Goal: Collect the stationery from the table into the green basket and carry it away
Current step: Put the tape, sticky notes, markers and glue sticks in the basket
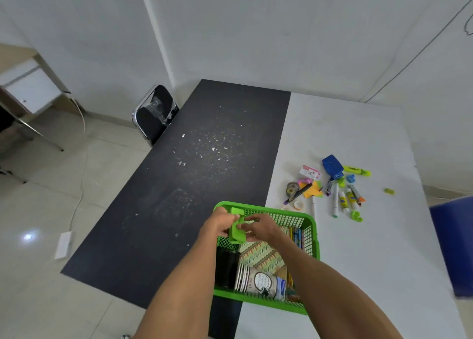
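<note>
Both hands are up over the far left corner of the green basket [311,238], and they share one green plastic item [236,230]. What it is exactly I cannot make out. The left hand [217,223] has its fingers wrapped round the item's left side, while the right hand [258,227] pinches the other side with its fingertips. The basket sits at the near edge of the table [358,133], straddling the seam where the black surface, speckled with white crumbs, meets the white one. Inside it lie a stack of paper cups [256,279] on its side, a black pouch [226,267] to their left, a patterned notebook [261,254] and some pencils [297,233] along the right wall. Plenty of stationery lies loose on the white surface, just beyond and right of the basket: a blue stapler [332,165], a yellow highlighter [357,171], orange sticky notes [311,189], a correction tape [292,187], glue sticks [343,200], a roll of tape [299,205], and a small green sharpener [389,191] off on its own to the right. A black chair [154,113] stands at the table's far left side.
</note>
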A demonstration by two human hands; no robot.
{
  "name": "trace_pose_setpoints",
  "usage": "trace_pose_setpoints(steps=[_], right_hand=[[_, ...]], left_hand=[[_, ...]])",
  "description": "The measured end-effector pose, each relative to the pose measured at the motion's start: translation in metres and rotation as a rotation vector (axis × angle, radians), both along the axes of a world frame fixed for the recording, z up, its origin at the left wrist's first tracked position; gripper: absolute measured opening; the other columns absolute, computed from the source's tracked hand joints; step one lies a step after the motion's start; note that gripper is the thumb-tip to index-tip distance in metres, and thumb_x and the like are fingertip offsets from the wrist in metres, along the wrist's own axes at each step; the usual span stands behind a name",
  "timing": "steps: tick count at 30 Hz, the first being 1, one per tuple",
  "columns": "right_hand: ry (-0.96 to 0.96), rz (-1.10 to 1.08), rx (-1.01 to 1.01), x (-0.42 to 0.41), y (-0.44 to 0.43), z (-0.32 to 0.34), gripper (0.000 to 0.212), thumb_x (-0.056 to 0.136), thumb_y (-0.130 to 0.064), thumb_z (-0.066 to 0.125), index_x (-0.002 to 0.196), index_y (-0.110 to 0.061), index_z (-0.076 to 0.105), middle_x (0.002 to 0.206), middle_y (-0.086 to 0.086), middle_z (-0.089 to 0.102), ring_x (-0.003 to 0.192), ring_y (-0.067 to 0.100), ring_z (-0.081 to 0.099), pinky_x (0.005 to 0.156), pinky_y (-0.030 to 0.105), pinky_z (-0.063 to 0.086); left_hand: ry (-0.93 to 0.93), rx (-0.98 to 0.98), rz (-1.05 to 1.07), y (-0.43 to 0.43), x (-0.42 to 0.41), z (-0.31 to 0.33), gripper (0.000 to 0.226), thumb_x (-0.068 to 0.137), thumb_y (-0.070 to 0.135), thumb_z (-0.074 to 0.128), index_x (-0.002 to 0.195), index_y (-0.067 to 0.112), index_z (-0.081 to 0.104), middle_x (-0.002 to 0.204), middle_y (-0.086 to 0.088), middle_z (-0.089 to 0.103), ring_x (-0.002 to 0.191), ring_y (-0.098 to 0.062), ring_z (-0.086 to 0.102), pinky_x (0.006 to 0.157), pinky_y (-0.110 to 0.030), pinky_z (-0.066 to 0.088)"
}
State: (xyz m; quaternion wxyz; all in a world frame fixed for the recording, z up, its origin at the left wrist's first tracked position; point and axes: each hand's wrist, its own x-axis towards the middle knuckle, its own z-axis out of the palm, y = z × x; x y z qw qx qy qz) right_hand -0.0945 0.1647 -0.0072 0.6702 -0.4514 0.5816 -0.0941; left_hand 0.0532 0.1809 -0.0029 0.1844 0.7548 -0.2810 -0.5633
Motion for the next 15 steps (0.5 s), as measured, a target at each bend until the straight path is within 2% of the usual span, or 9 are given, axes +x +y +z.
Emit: trace_pose_setpoints(steps=[2,4,7,10,12,13,15], right_hand=[[0.015,-0.003,-0.008,0.002,0.007,-0.004,0.049,0.075,-0.008,0.08,0.118,0.001,0.059,0.09,0.021,0.07,0.07,0.029,0.071,0.071,0.042,0.06],[0.027,-0.007,-0.027,0.004,0.011,-0.008,0.048,0.074,-0.01,0.081,0.116,-0.001,0.059,0.087,0.02,0.071,0.073,0.033,0.071,0.077,0.047,0.058],[0.035,-0.011,-0.056,0.008,0.015,-0.009,0.046,0.076,-0.009,0.08,0.116,-0.004,0.057,0.079,0.01,0.067,0.061,0.02,0.066,0.069,0.035,0.06],[0.046,-0.03,-0.081,0.012,0.016,-0.016,0.05,0.075,-0.009,0.081,0.118,-0.003,0.057,0.086,0.017,0.069,0.062,0.022,0.066,0.072,0.039,0.06],[0.046,-0.052,-0.094,0.015,0.016,-0.021,0.052,0.074,-0.009,0.081,0.12,-0.003,0.057,0.093,0.02,0.068,0.063,0.021,0.066,0.072,0.038,0.06],[0.049,-0.063,-0.099,0.016,0.016,-0.022,0.053,0.075,-0.01,0.081,0.12,-0.003,0.056,0.095,0.021,0.068,0.064,0.021,0.065,0.072,0.038,0.06],[0.059,-0.057,-0.115,0.018,0.016,-0.025,0.057,0.074,-0.016,0.082,0.123,-0.006,0.054,0.096,0.02,0.068,0.067,0.022,0.066,0.074,0.039,0.06]], left_hand=[[-0.017,-0.014,0.004,0.007,0.002,-0.008,0.036,0.091,0.026,0.064,0.118,0.003,0.057,0.119,-0.014,0.062,0.106,-0.029,0.062,0.082,-0.039,0.054],[-0.055,-0.035,-0.005,0.01,0.003,-0.018,0.035,0.089,0.03,0.064,0.113,0.004,0.059,0.116,-0.013,0.064,0.103,-0.028,0.063,0.087,-0.043,0.055],[-0.14,-0.065,-0.031,0.014,0.003,-0.021,0.028,0.091,0.032,0.061,0.1,0.006,0.056,0.112,-0.012,0.064,0.102,-0.029,0.062,0.092,-0.046,0.052],[-0.187,-0.092,-0.055,0.013,0.002,-0.017,0.022,0.094,0.03,0.057,0.099,0.01,0.054,0.114,-0.016,0.062,0.105,-0.029,0.06,0.092,-0.042,0.05],[-0.193,-0.091,-0.083,0.01,0.003,-0.019,0.027,0.096,0.028,0.055,0.112,0.006,0.056,0.123,-0.016,0.059,0.111,-0.029,0.057,0.094,-0.039,0.046],[-0.188,-0.086,-0.085,0.008,0.004,-0.02,0.037,0.097,0.027,0.055,0.124,0.003,0.053,0.13,-0.016,0.056,0.117,-0.029,0.054,0.097,-0.037,0.043],[-0.165,-0.075,-0.075,0.006,0.006,-0.024,0.054,0.096,0.026,0.055,0.142,0.001,0.04,0.142,-0.016,0.046,0.129,-0.03,0.046,0.105,-0.038,0.039]])
